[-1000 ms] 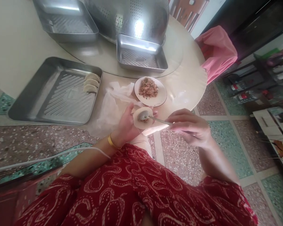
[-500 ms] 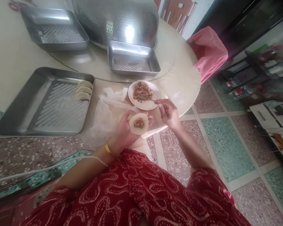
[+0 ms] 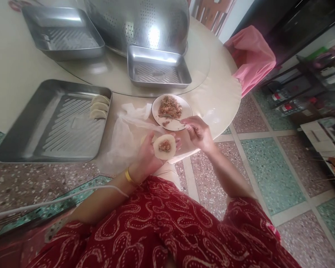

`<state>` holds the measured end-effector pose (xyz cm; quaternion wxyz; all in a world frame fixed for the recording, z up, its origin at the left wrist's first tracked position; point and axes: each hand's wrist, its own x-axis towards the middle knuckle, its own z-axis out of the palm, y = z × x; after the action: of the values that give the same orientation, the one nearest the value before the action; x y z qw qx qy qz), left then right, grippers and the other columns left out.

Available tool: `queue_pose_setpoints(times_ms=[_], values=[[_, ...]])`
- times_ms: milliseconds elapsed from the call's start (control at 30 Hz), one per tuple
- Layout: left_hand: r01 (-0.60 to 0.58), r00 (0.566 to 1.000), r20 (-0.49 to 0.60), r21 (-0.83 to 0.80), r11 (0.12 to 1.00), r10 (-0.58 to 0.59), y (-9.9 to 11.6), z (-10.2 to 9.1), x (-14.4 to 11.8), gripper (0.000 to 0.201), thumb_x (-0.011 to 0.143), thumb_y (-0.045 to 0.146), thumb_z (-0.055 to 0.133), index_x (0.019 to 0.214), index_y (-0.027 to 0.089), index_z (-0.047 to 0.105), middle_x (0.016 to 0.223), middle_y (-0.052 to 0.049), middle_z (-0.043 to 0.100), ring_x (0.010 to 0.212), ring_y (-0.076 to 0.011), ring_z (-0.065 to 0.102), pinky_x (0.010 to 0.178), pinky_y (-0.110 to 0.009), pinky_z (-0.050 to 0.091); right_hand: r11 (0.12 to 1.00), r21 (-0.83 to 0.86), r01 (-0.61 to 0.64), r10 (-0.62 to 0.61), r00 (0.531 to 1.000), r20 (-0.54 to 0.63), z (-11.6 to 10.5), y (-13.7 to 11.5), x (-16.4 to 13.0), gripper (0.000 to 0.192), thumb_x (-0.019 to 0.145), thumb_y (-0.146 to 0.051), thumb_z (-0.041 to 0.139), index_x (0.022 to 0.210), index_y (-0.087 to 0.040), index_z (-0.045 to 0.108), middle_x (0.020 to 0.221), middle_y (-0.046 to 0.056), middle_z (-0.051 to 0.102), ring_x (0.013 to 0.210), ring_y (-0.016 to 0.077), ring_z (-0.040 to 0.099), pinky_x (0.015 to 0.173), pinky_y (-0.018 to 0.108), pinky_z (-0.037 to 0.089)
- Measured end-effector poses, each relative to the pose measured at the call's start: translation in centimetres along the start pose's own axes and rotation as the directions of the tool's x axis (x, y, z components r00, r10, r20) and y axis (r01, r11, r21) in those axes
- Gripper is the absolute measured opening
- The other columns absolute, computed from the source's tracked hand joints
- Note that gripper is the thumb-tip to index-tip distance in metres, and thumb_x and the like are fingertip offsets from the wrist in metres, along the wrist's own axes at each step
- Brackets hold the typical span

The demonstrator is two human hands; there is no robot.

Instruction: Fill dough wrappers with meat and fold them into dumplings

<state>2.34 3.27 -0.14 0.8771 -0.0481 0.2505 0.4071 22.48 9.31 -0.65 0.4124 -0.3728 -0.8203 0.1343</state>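
Note:
On my left hand (image 3: 149, 158) lies a round dumpling wrapper (image 3: 157, 149) with a small mound of filling in its middle. The fingers curl under it and their tips show past its right edge. My right hand (image 3: 200, 133) pinches the thin handle of a metal spoon (image 3: 177, 120). The spoon's tip is low over the white plate (image 3: 187, 111), at the near edge of the minced filling (image 3: 169, 107). A small clump of filling sits apart from the pile, just below the spoon. Crumpled translucent plastic (image 3: 123, 137) spreads beside my left hand.
A large metal tray (image 3: 22, 126) at the left holds several folded dumplings (image 3: 98, 114) along its right side. Farther back stand two smaller metal trays (image 3: 159, 85) (image 3: 72, 55) and a big perforated steel colander (image 3: 114, 26). Pink cloth (image 3: 252, 56) hangs beyond the table's right edge.
The spoon has drawn slightly left and toward me over the plate, and a small clump of filling now lies separate from the pile. My left hand keeps the wrapper in place.

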Motion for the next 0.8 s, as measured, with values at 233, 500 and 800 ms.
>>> queue_pose_setpoints(times_ms=[233,500,800], values=[[-0.018,1.000,0.010,-0.006,1.000,0.018,0.1,-0.1,-0.1,0.063,0.096,0.052,0.031,0.129,0.004,0.055,0.110,-0.021,0.071,0.112,-0.0331,0.066,0.099,-0.047,0.052,1.000,0.024,0.001,-0.002,0.999,0.054,1.2,0.6,1.2,0.021,0.098,-0.037,0.049,0.104,-0.031,0.068,0.097,0.002,0.074,0.095,0.0207,0.067,0.083,0.042,0.058],[-0.012,1.000,0.001,0.008,1.000,0.012,-0.2,-0.5,0.2,0.064,0.097,0.053,0.031,0.125,0.002,0.057,0.110,-0.021,0.070,0.113,-0.0314,0.065,0.104,-0.046,0.049,0.999,-0.009,-0.054,0.054,0.998,0.035,-2.3,0.1,-0.4,0.017,0.098,-0.036,0.053,0.105,-0.028,0.067,0.093,0.002,0.074,0.090,0.0184,0.069,0.077,0.039,0.061],[-0.004,0.999,-0.041,-0.010,1.000,0.003,-0.2,-0.5,0.3,0.065,0.098,0.052,0.029,0.131,0.001,0.051,0.108,-0.022,0.070,0.111,-0.0313,0.066,0.102,-0.045,0.050,0.981,-0.034,-0.190,0.191,0.981,0.034,-1.5,-1.5,-1.3,0.019,0.099,-0.033,0.051,0.100,-0.024,0.067,0.095,0.004,0.073,0.091,0.0192,0.070,0.078,0.038,0.061]])
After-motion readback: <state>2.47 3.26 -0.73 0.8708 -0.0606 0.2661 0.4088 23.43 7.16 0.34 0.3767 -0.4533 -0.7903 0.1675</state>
